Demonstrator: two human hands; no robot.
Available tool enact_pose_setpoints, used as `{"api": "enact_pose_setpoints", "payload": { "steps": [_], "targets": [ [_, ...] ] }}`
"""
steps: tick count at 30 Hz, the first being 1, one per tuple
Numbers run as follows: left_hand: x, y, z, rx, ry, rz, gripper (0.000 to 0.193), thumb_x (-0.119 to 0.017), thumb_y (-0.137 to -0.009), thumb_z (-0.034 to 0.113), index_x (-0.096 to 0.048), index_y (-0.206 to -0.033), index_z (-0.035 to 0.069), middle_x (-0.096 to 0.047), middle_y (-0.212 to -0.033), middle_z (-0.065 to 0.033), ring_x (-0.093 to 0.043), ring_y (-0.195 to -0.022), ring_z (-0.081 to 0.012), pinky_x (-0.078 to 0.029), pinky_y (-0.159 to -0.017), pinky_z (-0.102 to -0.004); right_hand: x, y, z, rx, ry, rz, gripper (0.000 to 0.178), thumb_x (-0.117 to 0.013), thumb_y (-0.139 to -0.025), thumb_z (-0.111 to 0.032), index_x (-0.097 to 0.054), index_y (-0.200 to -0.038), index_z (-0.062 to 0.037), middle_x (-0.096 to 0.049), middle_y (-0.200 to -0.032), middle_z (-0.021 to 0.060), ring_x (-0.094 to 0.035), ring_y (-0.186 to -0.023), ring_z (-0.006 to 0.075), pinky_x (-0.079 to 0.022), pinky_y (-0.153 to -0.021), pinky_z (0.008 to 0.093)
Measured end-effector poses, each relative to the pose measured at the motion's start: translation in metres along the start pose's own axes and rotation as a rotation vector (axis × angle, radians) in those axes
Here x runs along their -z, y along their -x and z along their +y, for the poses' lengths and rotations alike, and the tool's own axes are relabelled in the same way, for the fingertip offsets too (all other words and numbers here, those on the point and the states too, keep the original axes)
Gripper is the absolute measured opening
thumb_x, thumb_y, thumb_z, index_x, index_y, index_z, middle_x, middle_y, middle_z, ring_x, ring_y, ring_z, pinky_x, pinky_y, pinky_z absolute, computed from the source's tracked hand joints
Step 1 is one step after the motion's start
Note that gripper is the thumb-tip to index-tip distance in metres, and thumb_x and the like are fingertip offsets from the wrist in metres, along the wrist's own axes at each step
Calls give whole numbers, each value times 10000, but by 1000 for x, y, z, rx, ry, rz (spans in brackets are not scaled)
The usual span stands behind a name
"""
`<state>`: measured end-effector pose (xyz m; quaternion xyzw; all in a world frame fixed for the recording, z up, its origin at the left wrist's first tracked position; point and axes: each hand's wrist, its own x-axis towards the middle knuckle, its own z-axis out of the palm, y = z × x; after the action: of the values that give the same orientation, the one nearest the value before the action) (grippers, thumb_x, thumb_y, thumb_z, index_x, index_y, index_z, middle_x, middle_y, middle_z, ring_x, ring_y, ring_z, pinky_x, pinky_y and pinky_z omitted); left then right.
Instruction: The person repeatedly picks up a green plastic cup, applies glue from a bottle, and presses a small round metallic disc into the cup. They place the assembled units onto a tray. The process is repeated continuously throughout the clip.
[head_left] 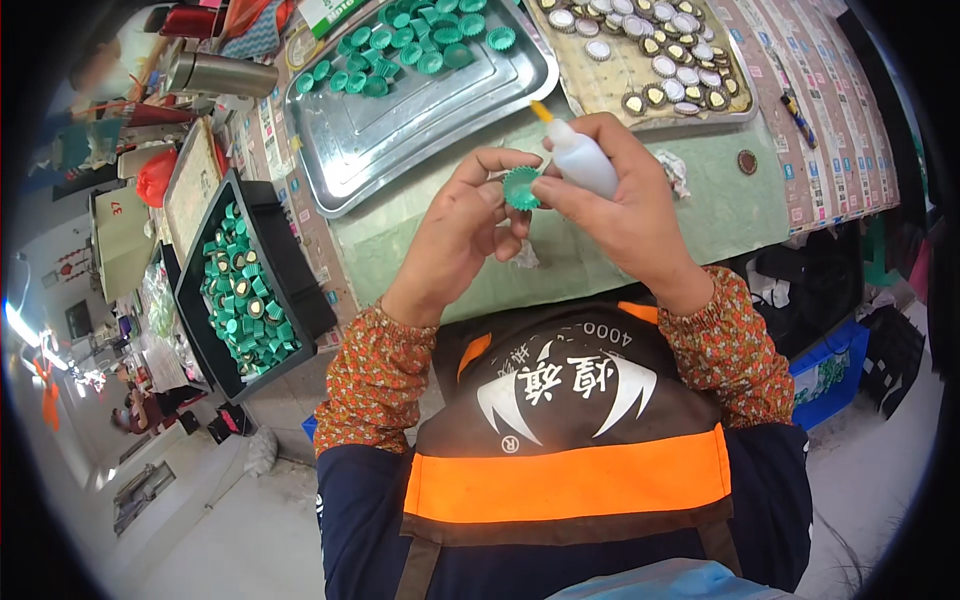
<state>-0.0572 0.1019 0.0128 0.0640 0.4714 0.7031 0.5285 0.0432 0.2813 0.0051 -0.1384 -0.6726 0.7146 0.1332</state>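
Note:
Between the fingertips of my left hand (452, 222) is a small green fluted cap (521, 188), its hollow side turned up toward me. My right hand (640, 205) is wrapped round a white squeeze bottle (585, 163), tilted with its yellow nozzle pointing up and away to the left. The right thumb tip reaches to the cap's right edge. Both hands are above a pale green cloth (400, 245) on the table. Beyond them lies a metal tray (430, 140) with many loose green caps (430, 62) in its far part.
At the far right, a shallow tray (590, 82) holds round brown and white discs. A black crate (312, 290) of green caps stands at the left. Crumpled tissue (672, 172), a lone brown disc (747, 161) and a pen (798, 118) lie rightward. A steel flask (222, 75) is far left.

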Motion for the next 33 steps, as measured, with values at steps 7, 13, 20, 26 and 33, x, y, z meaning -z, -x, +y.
{"api": "enact_pose_setpoints", "payload": {
  "steps": [7,13,20,26,33],
  "targets": [
    [8,27,-22,95,-68,28,441,-509,-1062,365,-464,-1406,92,-629,-1099,-111,-662,-859,-169,-586,-668,-286,-9,14,-2,61,235,-184,318,-695,-815,23,-599,-1113,-35,-653,-975,84,-651,-900,165,-525,-765,318],
    [16,36,-35,207,133,-157,485,-634,-993,360,-441,-1339,80,-655,-1065,-172,-690,-807,-182,-623,-618,-299,-4,15,-5,427,341,-421,407,-684,-755,81,-635,-1139,-44,-671,-1019,119,-680,-897,284,-543,-788,370],
    [20,45,-50,20,451,-59,438,-649,-987,181,-451,-1363,75,-572,-1282,-221,-662,-1039,-226,-637,-856,-375,10,26,-11,138,282,-272,424,-680,-860,-36,-568,-1268,-17,-648,-1102,95,-635,-994,179,-506,-889,324],
    [19,52,-50,-2,495,20,588,-646,-981,125,-383,-1504,74,-544,-1382,-211,-626,-1192,-300,-605,-972,-407,23,43,-7,252,400,-285,417,-710,-889,-106,-581,-1270,7,-664,-1111,166,-681,-948,249,-527,-836,329],
    [21,56,-60,-3,504,6,555,-629,-994,134,-409,-1498,60,-572,-1340,-189,-627,-1199,-288,-611,-956,-384,16,59,-9,380,387,-314,423,-810,-793,-82,-624,-1164,4,-702,-1025,162,-713,-793,279,-544,-685,334]
  ]
}}
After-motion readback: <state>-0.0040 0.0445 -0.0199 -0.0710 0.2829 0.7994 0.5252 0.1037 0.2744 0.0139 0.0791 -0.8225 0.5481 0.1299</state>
